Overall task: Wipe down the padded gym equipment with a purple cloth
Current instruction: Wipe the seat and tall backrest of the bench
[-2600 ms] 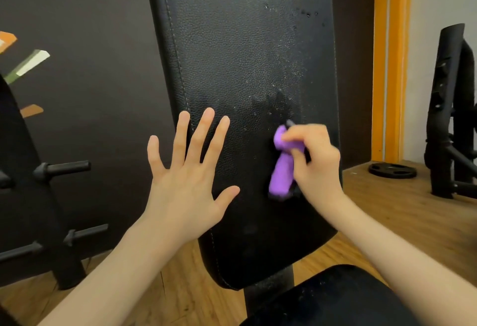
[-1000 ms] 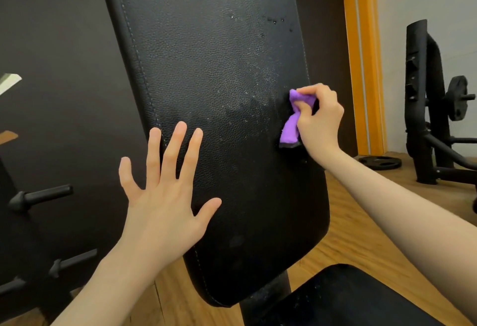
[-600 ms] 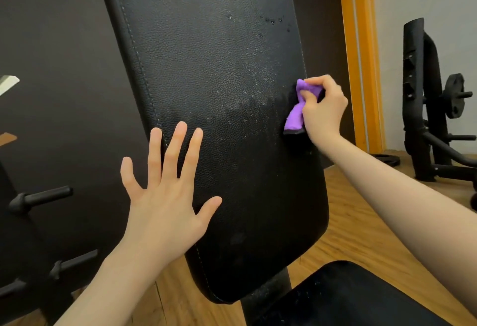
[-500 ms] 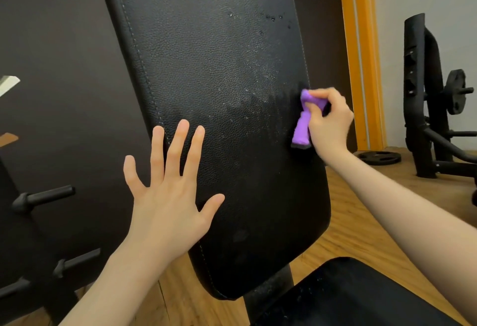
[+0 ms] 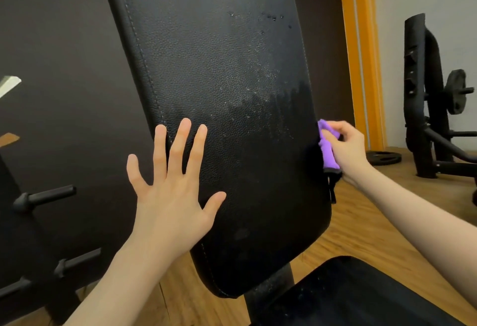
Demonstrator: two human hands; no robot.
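Observation:
A tall black padded backrest [image 5: 219, 72] of a gym bench fills the middle of the view, tilted upward. Droplets speckle its upper right part; below them the leather looks darker and wet. My right hand [image 5: 347, 148] grips a bunched purple cloth [image 5: 327, 148] at the pad's right edge. My left hand [image 5: 173, 191] is held with fingers spread straight, over the pad's lower left edge. The black seat pad [image 5: 361, 292] shows at the bottom right.
A black rack with pegs [image 5: 44, 197] stands at the left against a dark wall. At the right stands a black weight stand with a plate [image 5: 455, 91], and another plate [image 5: 383, 157] lies on the wooden floor. An orange door frame [image 5: 361, 54] rises behind.
My right hand has slid the cloth from the pad's right face down and out to its right edge. My left hand has stayed spread at the lower left.

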